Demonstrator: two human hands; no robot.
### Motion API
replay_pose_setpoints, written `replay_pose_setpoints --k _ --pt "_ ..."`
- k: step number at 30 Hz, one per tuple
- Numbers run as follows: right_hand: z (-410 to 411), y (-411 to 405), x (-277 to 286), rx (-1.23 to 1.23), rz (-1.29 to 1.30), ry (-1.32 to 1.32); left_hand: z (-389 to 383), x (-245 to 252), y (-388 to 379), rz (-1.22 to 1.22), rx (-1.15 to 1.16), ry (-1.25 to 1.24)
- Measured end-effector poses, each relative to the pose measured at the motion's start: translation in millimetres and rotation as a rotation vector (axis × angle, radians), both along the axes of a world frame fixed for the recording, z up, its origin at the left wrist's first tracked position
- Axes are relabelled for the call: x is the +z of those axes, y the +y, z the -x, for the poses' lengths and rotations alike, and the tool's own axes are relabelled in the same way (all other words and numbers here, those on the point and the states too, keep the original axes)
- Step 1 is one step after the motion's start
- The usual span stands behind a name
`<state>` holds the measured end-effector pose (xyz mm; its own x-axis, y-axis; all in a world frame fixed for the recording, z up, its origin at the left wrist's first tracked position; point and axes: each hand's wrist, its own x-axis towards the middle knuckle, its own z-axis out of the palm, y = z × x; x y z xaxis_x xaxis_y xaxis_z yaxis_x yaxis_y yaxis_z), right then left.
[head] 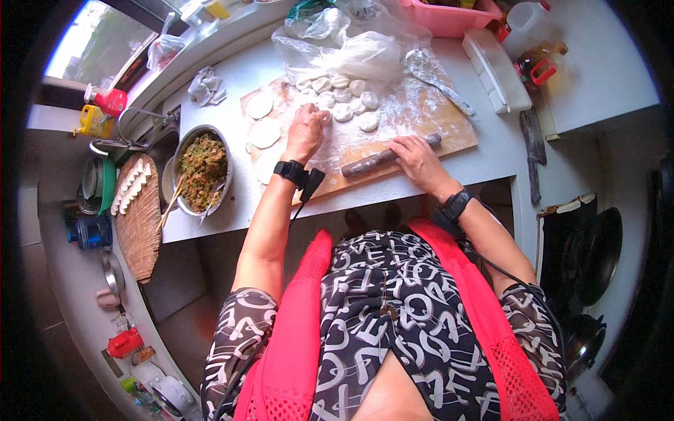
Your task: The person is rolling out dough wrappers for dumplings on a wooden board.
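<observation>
My right hand (417, 160) rests on the right end of a dark wooden rolling pin (371, 163), which lies near the front edge of a floured wooden board (447, 134). My left hand (308, 129) is at the front left of a group of small white dough pieces (343, 94); its fingers are bent and down, and whether they hold dough is hidden. To its left, rolled dough rounds (265, 132) lie along the board's left side. A metal bowl (228, 173) of chopped filling (201, 168) stands further left, with chopsticks (171, 202) and a spoon (210, 202) in it.
A woven tray (138, 231) with several filled dumplings (130, 184) is at the left, near the sink (163, 144). Behind the dough lies a clear plastic bag (353, 47). A floury scoop (439, 81) is on the board's right, beside a lidded white container (497, 73).
</observation>
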<state>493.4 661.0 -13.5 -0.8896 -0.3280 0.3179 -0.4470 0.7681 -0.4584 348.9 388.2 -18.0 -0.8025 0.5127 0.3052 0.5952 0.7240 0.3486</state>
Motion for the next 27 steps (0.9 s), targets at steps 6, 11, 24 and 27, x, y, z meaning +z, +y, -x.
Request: replay_pose_setpoints --k 6,11,24,27 --pt "-3.0 2.3 -6.3 -0.016 0.004 0.048 -35.0 -0.9 -2.6 -0.165 -0.161 -0.216" --pt "-5.9 8.3 -7.7 -0.001 -0.014 0.045 -43.1 1.0 65.1 -0.116 -0.428 -0.155" --pt "-21.8 57.0 -11.4 -0.085 -0.132 -0.009 -19.7 -8.8 140.7 -0.028 -0.402 -0.174" --pt "-10.8 42.3 -14.4 -0.111 -0.173 -0.027 -18.3 -2.5 145.9 -0.001 -0.404 -0.291"
